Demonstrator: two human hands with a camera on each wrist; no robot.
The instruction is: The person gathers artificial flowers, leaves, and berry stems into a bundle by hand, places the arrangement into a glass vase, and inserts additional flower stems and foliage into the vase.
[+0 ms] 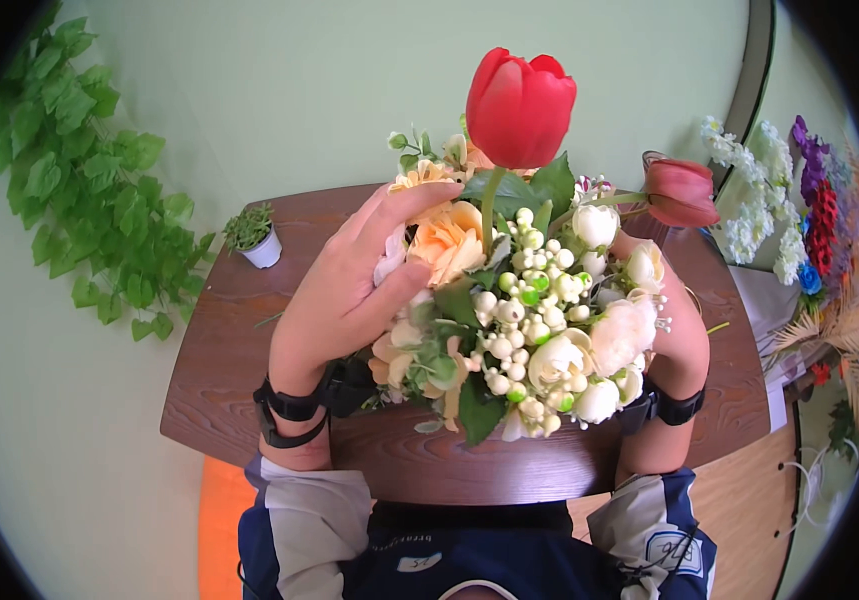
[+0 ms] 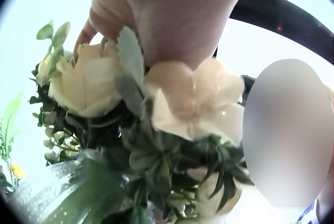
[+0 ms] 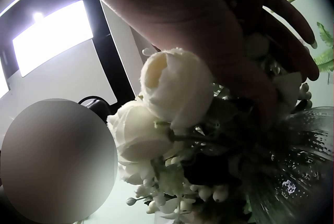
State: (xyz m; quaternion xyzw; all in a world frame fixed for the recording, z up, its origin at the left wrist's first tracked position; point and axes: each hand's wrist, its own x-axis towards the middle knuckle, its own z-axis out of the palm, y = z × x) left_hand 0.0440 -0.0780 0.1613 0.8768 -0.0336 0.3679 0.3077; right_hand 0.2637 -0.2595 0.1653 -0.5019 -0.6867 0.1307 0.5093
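A full bouquet of peach, cream and white flowers with white berries (image 1: 519, 340) rises over the table, a red tulip (image 1: 521, 110) standing tall at its back. My left hand (image 1: 354, 265) lies along its left side, thumb and straight fingers spread about a peach rose (image 1: 447, 245). On the other side my right hand (image 1: 677, 320) reaches in behind white roses (image 1: 624, 335); the right wrist view shows its long fingers (image 3: 287, 41) extended, the thumb going in among the stems. A pinkish-red tulip (image 1: 681, 192) leans out at the right. Clear glass (image 3: 308, 146) shows below the blooms.
The dark wooden table (image 1: 219, 385) carries a small potted plant (image 1: 252, 237) at its back left. Green ivy (image 1: 89, 170) hangs on the left wall. More colourful flowers (image 1: 814, 200) stand at the right, beside white sheets (image 1: 759, 300).
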